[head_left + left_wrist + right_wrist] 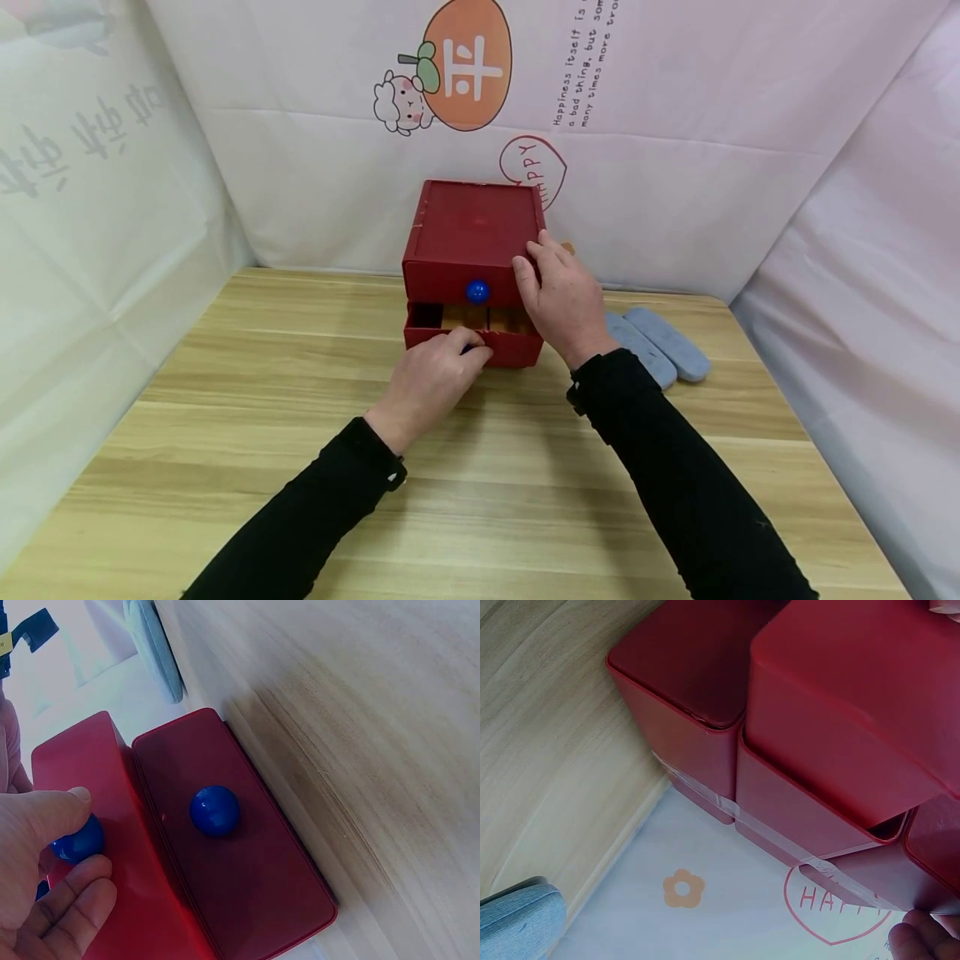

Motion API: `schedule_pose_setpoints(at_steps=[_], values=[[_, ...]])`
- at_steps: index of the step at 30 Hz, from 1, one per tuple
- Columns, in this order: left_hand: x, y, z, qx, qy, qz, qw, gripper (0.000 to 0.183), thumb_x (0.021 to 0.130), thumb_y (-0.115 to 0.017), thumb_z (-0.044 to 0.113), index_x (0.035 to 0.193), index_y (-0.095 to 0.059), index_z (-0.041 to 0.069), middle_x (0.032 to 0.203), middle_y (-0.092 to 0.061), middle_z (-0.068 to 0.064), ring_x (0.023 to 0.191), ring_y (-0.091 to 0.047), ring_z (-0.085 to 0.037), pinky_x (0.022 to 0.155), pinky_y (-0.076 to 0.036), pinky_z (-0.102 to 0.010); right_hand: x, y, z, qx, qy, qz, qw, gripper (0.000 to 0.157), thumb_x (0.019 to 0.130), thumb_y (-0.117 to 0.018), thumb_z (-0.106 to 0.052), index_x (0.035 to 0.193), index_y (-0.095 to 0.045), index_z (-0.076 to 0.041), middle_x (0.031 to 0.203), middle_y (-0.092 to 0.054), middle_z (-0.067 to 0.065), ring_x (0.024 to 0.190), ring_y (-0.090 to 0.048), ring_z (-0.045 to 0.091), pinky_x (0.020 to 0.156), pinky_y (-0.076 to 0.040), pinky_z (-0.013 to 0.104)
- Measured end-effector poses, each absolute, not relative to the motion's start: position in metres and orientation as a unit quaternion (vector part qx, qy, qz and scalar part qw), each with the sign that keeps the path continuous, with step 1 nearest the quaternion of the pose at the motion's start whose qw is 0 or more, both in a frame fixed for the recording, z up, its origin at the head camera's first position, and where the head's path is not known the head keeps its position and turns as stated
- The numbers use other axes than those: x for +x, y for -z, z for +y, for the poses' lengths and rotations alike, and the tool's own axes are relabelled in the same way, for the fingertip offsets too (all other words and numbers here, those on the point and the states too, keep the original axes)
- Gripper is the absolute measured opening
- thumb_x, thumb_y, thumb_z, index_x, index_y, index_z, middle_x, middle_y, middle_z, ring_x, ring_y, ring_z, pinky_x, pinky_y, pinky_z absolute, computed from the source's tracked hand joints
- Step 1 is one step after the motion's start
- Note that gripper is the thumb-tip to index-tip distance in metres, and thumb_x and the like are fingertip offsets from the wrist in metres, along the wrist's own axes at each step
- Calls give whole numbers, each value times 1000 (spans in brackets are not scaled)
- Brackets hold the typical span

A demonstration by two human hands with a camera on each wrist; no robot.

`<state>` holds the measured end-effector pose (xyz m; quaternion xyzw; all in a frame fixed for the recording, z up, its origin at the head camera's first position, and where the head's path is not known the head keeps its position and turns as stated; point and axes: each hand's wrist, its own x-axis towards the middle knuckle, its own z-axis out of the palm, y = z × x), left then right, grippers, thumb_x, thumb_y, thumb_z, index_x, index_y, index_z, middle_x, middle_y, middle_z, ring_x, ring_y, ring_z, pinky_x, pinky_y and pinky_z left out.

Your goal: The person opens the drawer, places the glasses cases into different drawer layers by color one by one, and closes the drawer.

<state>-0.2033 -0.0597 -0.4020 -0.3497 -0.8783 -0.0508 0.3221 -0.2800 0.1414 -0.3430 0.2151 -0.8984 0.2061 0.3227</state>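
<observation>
A red drawer cabinet (476,221) stands at the back of the table, with its middle drawer (513,348) pulled out. My left hand (431,377) pinches that drawer's blue knob (81,840) between thumb and fingers. Inside the drawer are tan surfaces and a dark gap; what they are is unclear. Below it, the bottom drawer (247,877) with its own blue knob (214,810) is shut. Also shut is the top drawer, with a blue knob (477,292). My right hand (566,296) holds the cabinet's right side, fingers extended along it and thumb near the front edge.
Two light blue, rounded oblong objects (667,343) lie side by side on the wooden table (247,400), right of the cabinet. A small tan thing (568,247) shows behind my right hand. White printed cloth (315,200) hangs behind and at both sides.
</observation>
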Motion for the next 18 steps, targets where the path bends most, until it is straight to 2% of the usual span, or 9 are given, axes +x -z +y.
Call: schedule_pose_setpoints(at_steps=[8,18], values=[[-207,402,-59,-349,72,-879,317,29,90,-65,9,118,-71,8,110,-65,-11,86,-64,-18,78,-56,-28,-280,343,141,208,-206,-902,318,64,101,-33,-53,138,-56,-6,147,-50,11,133,-46,21,104,-44,42],[-210,404,-56,-336,72,-886,310,31,92,-62,8,122,-68,6,116,-64,-11,92,-64,-19,82,-56,-29,-280,344,142,214,-213,-896,325,63,101,-33,-52,138,-57,-6,147,-50,11,132,-47,21,104,-44,43]])
